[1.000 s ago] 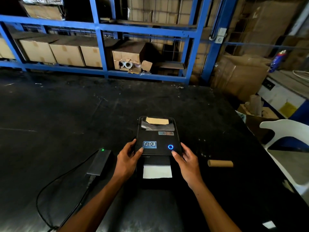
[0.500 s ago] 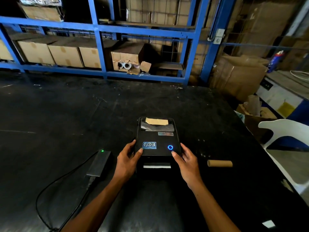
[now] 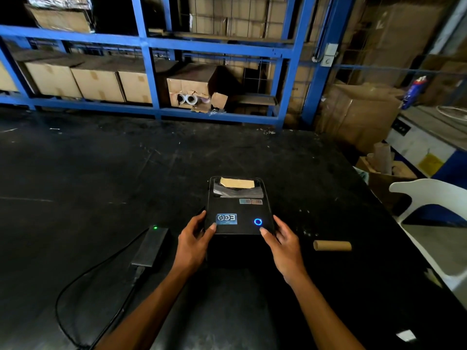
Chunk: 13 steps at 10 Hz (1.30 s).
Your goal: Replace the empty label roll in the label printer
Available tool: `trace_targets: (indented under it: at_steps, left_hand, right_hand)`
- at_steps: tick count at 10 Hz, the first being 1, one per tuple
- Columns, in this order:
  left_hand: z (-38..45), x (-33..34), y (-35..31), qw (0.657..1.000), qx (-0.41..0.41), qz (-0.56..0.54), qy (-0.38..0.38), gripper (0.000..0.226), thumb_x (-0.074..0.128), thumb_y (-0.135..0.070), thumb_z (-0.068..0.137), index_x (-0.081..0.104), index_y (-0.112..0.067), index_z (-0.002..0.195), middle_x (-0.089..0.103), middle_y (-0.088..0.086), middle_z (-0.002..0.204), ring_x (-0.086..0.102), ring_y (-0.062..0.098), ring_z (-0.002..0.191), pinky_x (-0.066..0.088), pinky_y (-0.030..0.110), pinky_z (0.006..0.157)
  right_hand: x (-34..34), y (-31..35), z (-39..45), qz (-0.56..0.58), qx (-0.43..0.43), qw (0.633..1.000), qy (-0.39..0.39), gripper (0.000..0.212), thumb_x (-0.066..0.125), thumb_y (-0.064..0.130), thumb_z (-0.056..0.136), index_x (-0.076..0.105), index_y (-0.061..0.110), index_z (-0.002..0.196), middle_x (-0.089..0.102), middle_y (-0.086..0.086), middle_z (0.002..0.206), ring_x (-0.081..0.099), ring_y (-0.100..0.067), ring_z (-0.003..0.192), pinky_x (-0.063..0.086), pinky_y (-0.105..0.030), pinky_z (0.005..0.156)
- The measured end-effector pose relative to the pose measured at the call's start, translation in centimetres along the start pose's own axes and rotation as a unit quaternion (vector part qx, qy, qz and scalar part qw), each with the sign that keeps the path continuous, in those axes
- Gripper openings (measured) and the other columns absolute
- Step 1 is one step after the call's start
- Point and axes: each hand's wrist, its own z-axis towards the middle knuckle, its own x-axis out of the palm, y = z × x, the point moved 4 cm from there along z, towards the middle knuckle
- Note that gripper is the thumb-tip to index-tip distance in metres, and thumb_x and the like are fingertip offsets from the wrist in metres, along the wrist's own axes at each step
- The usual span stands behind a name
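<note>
Rigid, smooth-cased printer (image 3: 238, 210) gripped at its near corners between left hand (image 3: 193, 242) and right hand (image 3: 284, 245), thumbs on lid (probably light, slippery plastic).

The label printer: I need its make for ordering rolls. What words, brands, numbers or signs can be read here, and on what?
"EGO", or close to it: blue sticker on the label printer lid; small line beneath too blurred to read.
Two small stickers on the lid: unreadable.
Blue ring light: a sign, no text.
Cardboard boxes on the shelf: no legible print.
</note>
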Motion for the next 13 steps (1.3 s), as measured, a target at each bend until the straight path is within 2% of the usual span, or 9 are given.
trace_targets:
  at_steps: [3, 4, 6, 7, 9, 10, 11, 12, 13]
  left_hand:
    - [-0.3, 0.1, -0.4, 1.000, -0.003, -0.004, 0.000, 0.053, 0.063, -0.029, 0.089, 0.043, -0.024, 0.138, 0.054, -0.005, 0.125, 0.057, 0.003, 0.100, 0.051, 0.006, 0.070]
    - [-0.3, 0.0, -0.4, 1.000, -0.004, -0.005, -0.001, 0.053, 0.062, -0.029, 0.090, 0.043, -0.024, 0.139, 0.053, -0.001, 0.130, 0.056, 0.005, 0.106, 0.052, 0.016, 0.082]
    - [-0.2, 0.0, -0.3, 1.000, -0.008, 0.006, 0.001, 0.054, 0.063, -0.031, 0.089, 0.043, -0.027, 0.139, 0.053, 0.003, 0.135, 0.056, 0.008, 0.107, 0.051, 0.010, 0.071]
    - [0.0, -0.1, 0.0, 1.000, -0.011, 0.011, 0.005, 0.055, 0.063, -0.036, 0.088, 0.042, -0.030, 0.138, 0.051, 0.003, 0.138, 0.054, 0.012, 0.115, 0.050, 0.012, 0.075]
    - [0.1, 0.0, 0.2, 1.000, -0.021, 0.002, 0.012, 0.054, 0.064, -0.034, 0.088, 0.043, -0.030, 0.138, 0.051, -0.001, 0.135, 0.057, 0.001, 0.103, 0.046, 0.001, 0.063]
    - [0.1, 0.1, 0.0, 1.000, -0.007, 0.017, 0.011, 0.053, 0.064, -0.033, 0.088, 0.044, -0.028, 0.137, 0.051, -0.005, 0.128, 0.056, -0.010, 0.093, 0.045, 0.000, 0.063]
    - [0.1, 0.0, -0.5, 0.999, -0.003, 0.025, 0.022, 0.052, 0.063, -0.029, 0.089, 0.043, -0.025, 0.137, 0.053, -0.001, 0.131, 0.058, 0.003, 0.104, 0.052, 0.008, 0.073]
    - [-0.4, -0.5, -0.4, 0.999, 0.001, 0.053, 0.002, 0.054, 0.062, -0.031, 0.090, 0.043, -0.026, 0.140, 0.054, 0.000, 0.136, 0.052, 0.008, 0.121, 0.045, 0.026, 0.101]
    - [-2.2, -2.9, -0.2, 0.995, 0.004, 0.095, 0.015, 0.061, 0.060, -0.043, 0.088, 0.032, -0.039, 0.142, 0.041, -0.011, 0.142, 0.030, -0.026, 0.116, 0.024, -0.004, 0.094]
  right_hand:
    - [0.0, 0.1, -0.1, -0.009, 0.002, 1.000, 0.000, 0.063, 0.072, 0.025, 0.081, 0.045, 0.029, 0.137, 0.056, -0.001, 0.135, 0.056, -0.012, 0.117, 0.052, -0.024, 0.085]
    - [0.0, 0.1, -0.1, -0.008, 0.004, 1.000, 0.001, 0.063, 0.073, 0.025, 0.081, 0.045, 0.030, 0.137, 0.055, 0.000, 0.135, 0.056, -0.010, 0.114, 0.051, -0.020, 0.081]
    - [0.0, 0.1, -0.2, -0.014, 0.008, 1.000, -0.003, 0.062, 0.073, 0.027, 0.081, 0.046, 0.031, 0.136, 0.057, 0.003, 0.134, 0.057, -0.003, 0.106, 0.051, -0.016, 0.074]
    - [0.1, 0.3, -0.3, -0.019, 0.007, 1.000, -0.003, 0.062, 0.072, 0.025, 0.081, 0.045, 0.029, 0.137, 0.056, 0.000, 0.134, 0.057, -0.007, 0.109, 0.052, -0.018, 0.078]
    - [0.1, 0.5, -0.5, -0.021, 0.017, 1.000, -0.008, 0.063, 0.071, 0.024, 0.082, 0.044, 0.026, 0.139, 0.051, -0.004, 0.140, 0.049, -0.021, 0.127, 0.046, -0.044, 0.103]
    - [0.2, 0.8, -0.5, -0.027, 0.016, 0.999, -0.001, 0.063, 0.071, 0.024, 0.083, 0.043, 0.027, 0.139, 0.052, -0.004, 0.139, 0.052, -0.019, 0.124, 0.048, -0.040, 0.100]
    - [-0.2, 0.5, -0.7, -0.076, -0.001, 0.997, 0.007, 0.061, 0.068, 0.030, 0.085, 0.041, 0.030, 0.140, 0.049, -0.004, 0.142, 0.049, -0.020, 0.127, 0.045, -0.041, 0.104]
    - [-0.4, 0.3, -0.4, -0.208, -0.029, 0.978, -0.019, 0.058, 0.058, 0.047, 0.087, 0.037, 0.038, 0.141, 0.042, 0.002, 0.147, 0.039, -0.017, 0.134, 0.035, -0.036, 0.109]
    - [-1.9, -0.7, -1.8, -0.246, -0.065, 0.966, -0.054, 0.052, 0.055, 0.053, 0.086, 0.032, 0.053, 0.133, 0.034, 0.012, 0.151, 0.031, -0.001, 0.133, 0.024, -0.027, 0.109]
